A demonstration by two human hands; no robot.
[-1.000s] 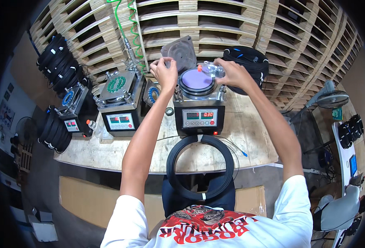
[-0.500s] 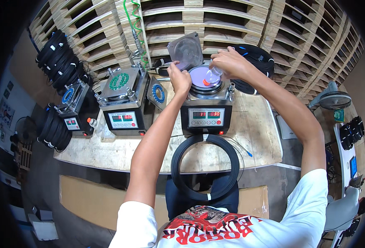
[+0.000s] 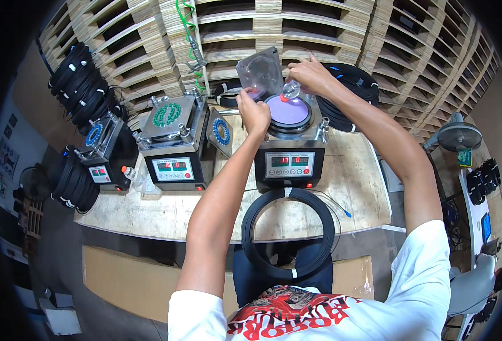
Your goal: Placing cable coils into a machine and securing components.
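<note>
1. Over the far part of a round purple pad [image 3: 289, 112], the right hand [image 3: 312, 76] grips a clear bottle [image 3: 292, 89], which is tilted so that its orange tip [image 3: 284, 99] points down; whether the tip touches the pad I cannot tell.
2. Just left of the pad, the left hand [image 3: 255, 113] has its thumb and fingers drawn near each other beside the lower edge of a square metal plate [image 3: 260, 73]; whether they pinch anything cannot be made out.
3. Beneath both hands stands a black machine [image 3: 288, 165], its front panel lit with red digits, the purple pad on top within a dark ring.
4. Nearer the person, a black cable coil [image 3: 247, 233] bound with white tape reaches over the edge of the wooden table [image 3: 359, 199].
5. To the left stands a second machine [image 3: 172, 169] topped by a plate of green pieces set in a ring [image 3: 166, 115]; a plate with a blue ring [image 3: 221, 132] leans beside it.
6. Farther left are a smaller machine [image 3: 99, 174] and another orange-capped bottle [image 3: 128, 172].
7. Behind the table rise stacked wooden pallets [image 3: 228, 45]; a fan [image 3: 460, 136] stands at far right.
</note>
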